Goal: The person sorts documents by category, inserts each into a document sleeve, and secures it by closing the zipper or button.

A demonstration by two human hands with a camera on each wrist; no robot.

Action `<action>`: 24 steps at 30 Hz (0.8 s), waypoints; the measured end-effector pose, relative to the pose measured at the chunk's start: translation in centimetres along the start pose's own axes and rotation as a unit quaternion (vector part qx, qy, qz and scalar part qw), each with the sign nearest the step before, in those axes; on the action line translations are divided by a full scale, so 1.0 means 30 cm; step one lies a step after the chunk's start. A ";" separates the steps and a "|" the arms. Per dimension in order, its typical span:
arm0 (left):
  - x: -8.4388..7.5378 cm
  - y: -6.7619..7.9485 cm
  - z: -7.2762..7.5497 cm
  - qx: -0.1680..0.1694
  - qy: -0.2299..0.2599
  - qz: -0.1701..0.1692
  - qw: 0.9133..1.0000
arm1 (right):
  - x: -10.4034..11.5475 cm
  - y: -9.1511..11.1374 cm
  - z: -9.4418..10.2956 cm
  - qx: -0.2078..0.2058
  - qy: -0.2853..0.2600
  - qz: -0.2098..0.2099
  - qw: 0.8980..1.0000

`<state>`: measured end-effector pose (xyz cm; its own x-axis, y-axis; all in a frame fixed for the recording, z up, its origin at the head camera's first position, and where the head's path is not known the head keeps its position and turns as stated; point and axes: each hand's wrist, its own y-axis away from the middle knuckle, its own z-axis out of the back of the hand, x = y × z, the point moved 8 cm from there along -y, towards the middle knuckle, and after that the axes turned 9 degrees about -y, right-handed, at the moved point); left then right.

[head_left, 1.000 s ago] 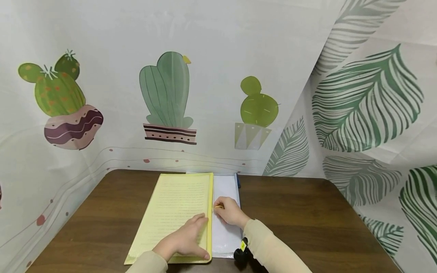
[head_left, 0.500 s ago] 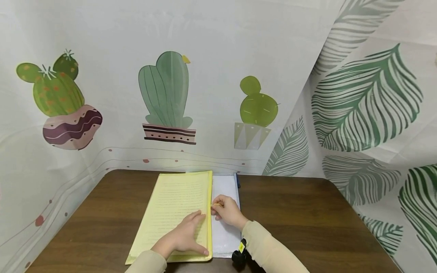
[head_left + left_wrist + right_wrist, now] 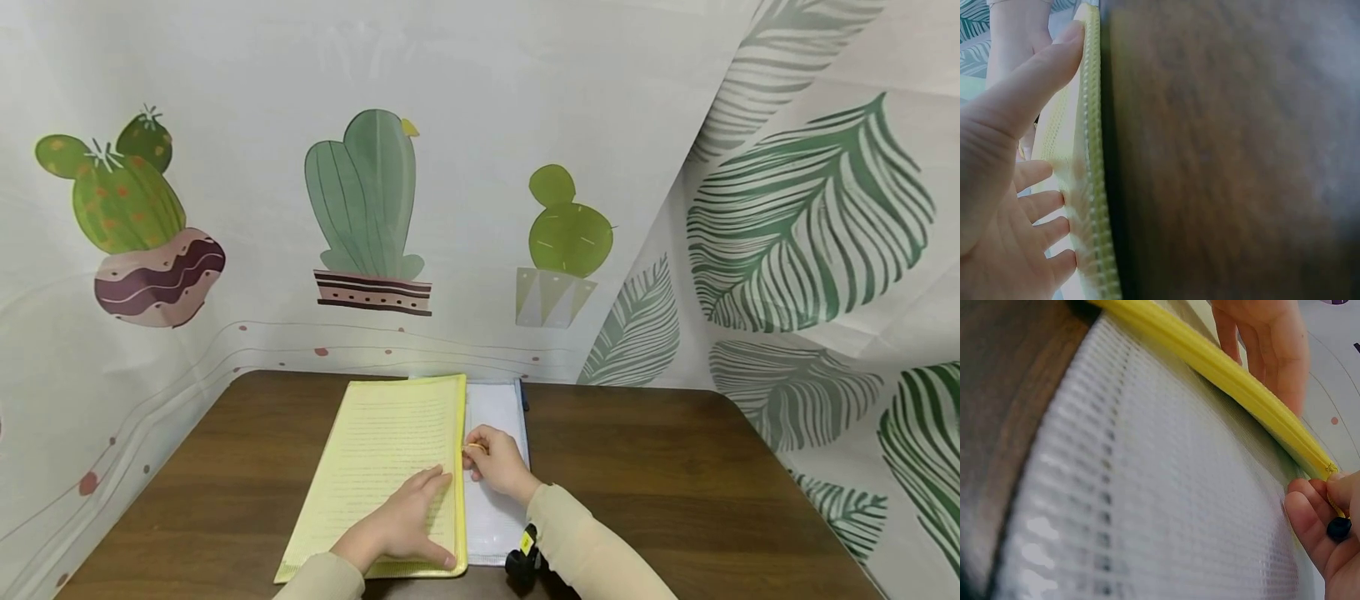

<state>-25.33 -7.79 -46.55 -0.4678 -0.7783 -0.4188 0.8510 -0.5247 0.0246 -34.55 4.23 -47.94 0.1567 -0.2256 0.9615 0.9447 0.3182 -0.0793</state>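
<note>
A yellow zip document pouch [image 3: 375,442] with a printed sheet inside lies on the table, its zipped yellow edge [image 3: 1235,387] on the right. On its lower right part rests my left hand [image 3: 405,517], fingers spread and thumb close to the edge. At that same edge, farther up, my right hand [image 3: 498,462] pinches the yellow cord zip pull, which carries a black bead [image 3: 1339,529]. Beneath the yellow pouch, partly covered, lies a white mesh pouch [image 3: 495,529]; my right hand is over it.
The brown wooden table [image 3: 637,475] extends to both sides of the pouches. Behind it hangs a white cloth [image 3: 480,167] printed with cacti and leaves. A black device [image 3: 522,562] with a yellow label is at my right wrist.
My right hand has moved slightly left, up against the yellow pouch's zipped edge. The pouch's far right corner has shifted a little away and left. My left hand has barely moved.
</note>
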 end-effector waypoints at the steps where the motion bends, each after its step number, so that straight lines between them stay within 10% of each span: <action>1: 0.000 0.001 0.000 -0.001 -0.001 -0.001 1.000 | 0.000 -0.002 0.000 -0.003 0.002 0.001 1.000; 24: -0.011 0.009 -0.004 0.020 -0.013 0.009 1.000 | 0.014 -0.028 0.014 -0.038 0.017 -0.008 0.999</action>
<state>-24.92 -7.62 -46.51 -0.4588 -0.7958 -0.3951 0.8494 -0.5233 0.0678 -35.40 4.26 -47.34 0.1490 -0.2622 0.9534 0.9664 0.2427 -0.0843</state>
